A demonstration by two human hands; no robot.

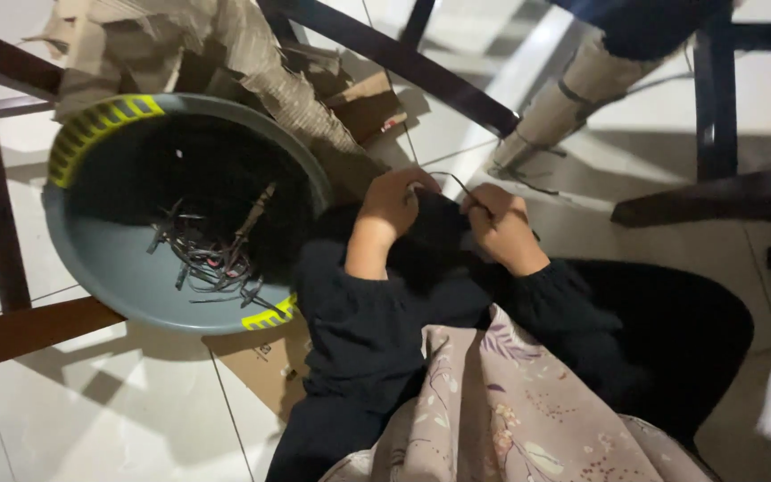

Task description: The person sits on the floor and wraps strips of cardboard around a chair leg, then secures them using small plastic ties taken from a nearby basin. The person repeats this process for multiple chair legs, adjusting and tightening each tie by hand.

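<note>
The left hand (392,203) is closed on a black bundle (435,241) at the lap; the right hand (501,228), at 3 o'clock of it, pinches a thin black strand (453,178). The strand could slip, since the grip looks narrow. Count: 1 grey basin (109,268) at 9 o'clock holding many loose strips (211,254), 1 cardboard heap (252,54) at 12.
</note>
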